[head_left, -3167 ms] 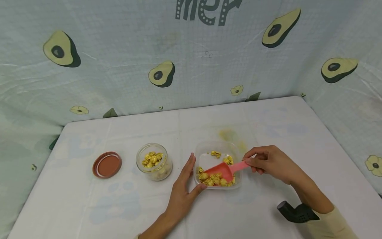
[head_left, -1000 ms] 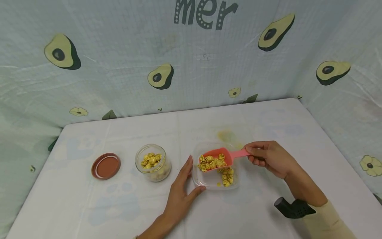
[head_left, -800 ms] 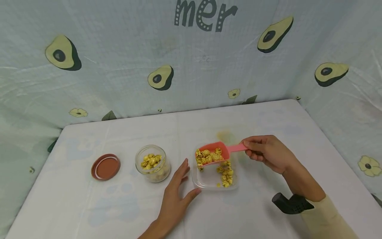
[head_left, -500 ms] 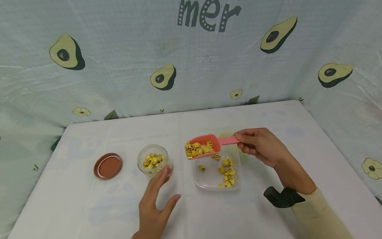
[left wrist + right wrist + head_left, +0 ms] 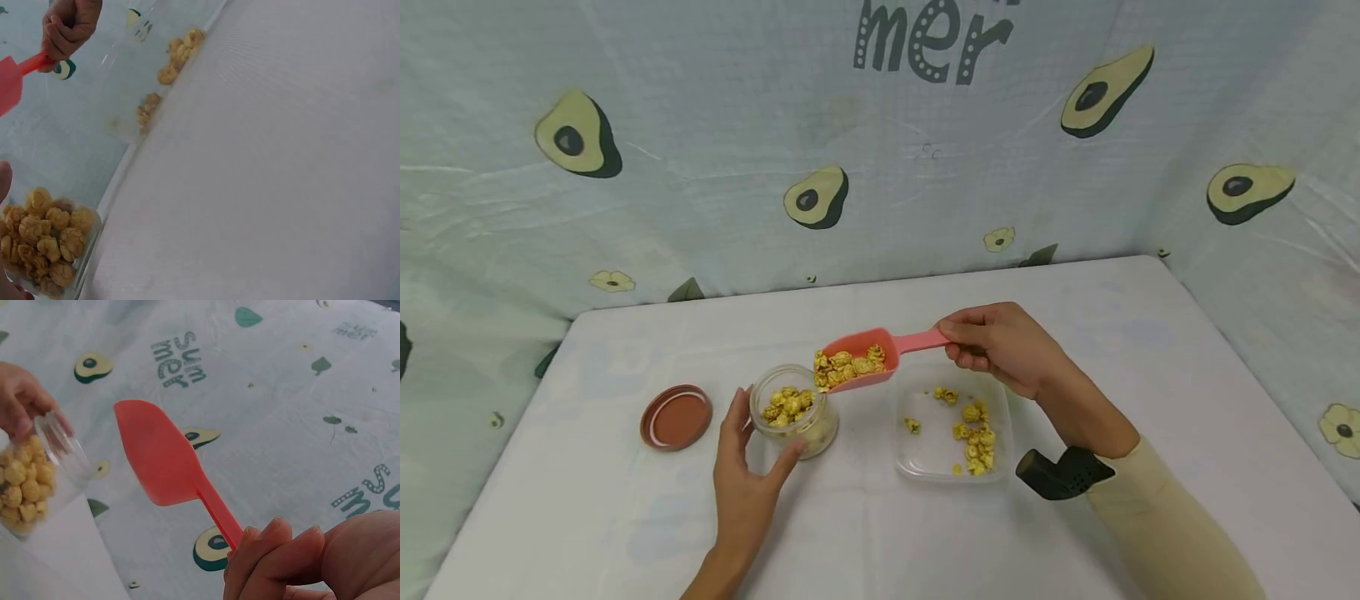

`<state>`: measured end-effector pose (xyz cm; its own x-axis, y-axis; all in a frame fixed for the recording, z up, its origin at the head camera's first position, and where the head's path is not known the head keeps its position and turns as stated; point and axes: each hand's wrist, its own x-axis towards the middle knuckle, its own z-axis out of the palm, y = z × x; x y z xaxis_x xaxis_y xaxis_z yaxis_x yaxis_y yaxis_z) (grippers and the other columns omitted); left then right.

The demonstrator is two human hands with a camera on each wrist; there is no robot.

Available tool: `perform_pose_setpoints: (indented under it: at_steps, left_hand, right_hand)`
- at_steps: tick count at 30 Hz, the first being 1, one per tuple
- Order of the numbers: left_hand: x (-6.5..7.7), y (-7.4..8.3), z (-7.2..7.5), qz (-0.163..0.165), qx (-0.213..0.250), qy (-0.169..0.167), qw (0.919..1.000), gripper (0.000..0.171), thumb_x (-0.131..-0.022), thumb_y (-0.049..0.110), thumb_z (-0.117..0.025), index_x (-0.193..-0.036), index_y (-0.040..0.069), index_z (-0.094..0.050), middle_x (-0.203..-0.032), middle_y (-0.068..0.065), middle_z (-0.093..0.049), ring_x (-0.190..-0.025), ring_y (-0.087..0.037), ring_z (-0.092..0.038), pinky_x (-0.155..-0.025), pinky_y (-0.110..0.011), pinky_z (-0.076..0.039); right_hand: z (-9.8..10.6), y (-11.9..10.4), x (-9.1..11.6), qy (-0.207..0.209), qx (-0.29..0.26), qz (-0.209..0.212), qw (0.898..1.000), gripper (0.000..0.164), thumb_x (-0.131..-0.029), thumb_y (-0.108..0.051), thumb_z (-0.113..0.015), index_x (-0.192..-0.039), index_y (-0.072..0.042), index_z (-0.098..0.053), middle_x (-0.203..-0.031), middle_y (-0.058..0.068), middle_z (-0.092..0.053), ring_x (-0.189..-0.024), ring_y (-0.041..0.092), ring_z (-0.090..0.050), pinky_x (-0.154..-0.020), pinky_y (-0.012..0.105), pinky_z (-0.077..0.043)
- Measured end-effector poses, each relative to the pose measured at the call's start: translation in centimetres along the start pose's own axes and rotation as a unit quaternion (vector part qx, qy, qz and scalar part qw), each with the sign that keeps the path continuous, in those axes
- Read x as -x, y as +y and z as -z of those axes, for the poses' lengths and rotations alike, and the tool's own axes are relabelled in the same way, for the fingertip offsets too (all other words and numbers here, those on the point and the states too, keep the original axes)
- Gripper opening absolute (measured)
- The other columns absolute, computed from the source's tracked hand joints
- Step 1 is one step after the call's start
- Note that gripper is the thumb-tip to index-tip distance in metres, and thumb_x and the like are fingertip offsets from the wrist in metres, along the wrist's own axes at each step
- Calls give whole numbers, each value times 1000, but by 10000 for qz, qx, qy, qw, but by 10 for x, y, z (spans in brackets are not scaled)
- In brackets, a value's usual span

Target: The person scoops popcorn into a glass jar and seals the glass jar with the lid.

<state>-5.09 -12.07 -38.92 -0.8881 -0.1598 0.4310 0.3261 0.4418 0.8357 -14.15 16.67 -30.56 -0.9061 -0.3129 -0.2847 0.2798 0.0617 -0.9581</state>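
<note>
My right hand [image 5: 1003, 343] pinches the handle of a pink scoop [image 5: 156, 453], raised above the table and loaded with yellow popcorn [image 5: 848, 367]. The scoop's front lip overlaps the right rim of a glass jar [image 5: 818, 432] in the head view. Popcorn [image 5: 47, 234] fills much of the jar. My left hand [image 5: 743, 492] holds the jar from the near left, fingers along its left side and thumb at its front. To the right of the jar stands a clear plastic container [image 5: 934, 446] with some popcorn [image 5: 979, 446] left along its right side.
A brown round lid [image 5: 677, 418] lies on the white table [image 5: 865, 542], left of the jar. Avocado-printed sheeting [image 5: 700, 208] hangs behind the table and along its sides. A black device [image 5: 1063, 473] is strapped at the right wrist.
The right hand has scooped popcorn from the container, lifted it and carried it left to the jar. The left hand has left the container and moved onto the jar.
</note>
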Motion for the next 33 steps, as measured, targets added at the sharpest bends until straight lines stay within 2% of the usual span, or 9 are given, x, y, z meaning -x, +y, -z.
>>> perform_pose_setpoints:
  at_steps: [2,3,12,22,33]
  left_hand:
    - [1,-7,-1,335,70,-120,9993,83,-68,-5,-73,-136,-4,-27,-134,-16,-38,-121,-27,-37,-100,-19,-28]
    - [1,-9,-1,386,103,-141,9991,82,-68,-4,-73,-136,-4,-27,-134,-16,-39,-120,-28,-38,-100,-17,-28]
    - [3,-18,-1,112,219,-258,9994,80,-68,-3,-73,-137,4,-32,-132,-13,-42,-115,-26,-43,-97,-16,-32]
    - [2,-20,-2,63,218,-225,9995,80,-68,-4,-74,-136,3,-33,-131,-14,-43,-112,-26,-46,-97,-17,-33]
    - [2,-20,0,179,192,-226,9994,80,-68,-1,-74,-137,7,-34,-132,-11,-43,-115,-23,-43,-96,-17,-33]
  right_hand:
    - [-5,-4,-4,-26,76,27,10000,31,-88,-20,-57,-106,5,-57,-71,9,-55,-55,9,-45,-49,14,-42]
    - [-8,-5,-5,-30,138,38,9999,30,-88,-20,-57,-105,5,-58,-71,9,-55,-54,9,-45,-49,14,-42]
    - [-22,-15,-18,66,683,-35,9976,23,-88,-17,-56,-100,2,-61,-71,12,-56,-56,12,-47,-50,17,-44]
    - [-36,-29,-26,20,1114,-105,9937,21,-87,-19,-58,-95,0,-63,-72,12,-58,-56,12,-49,-51,16,-45]
    - [-52,-42,-33,89,1414,-328,9894,17,-85,-18,-62,-91,-3,-65,-69,12,-60,-52,12,-48,-49,17,-44]
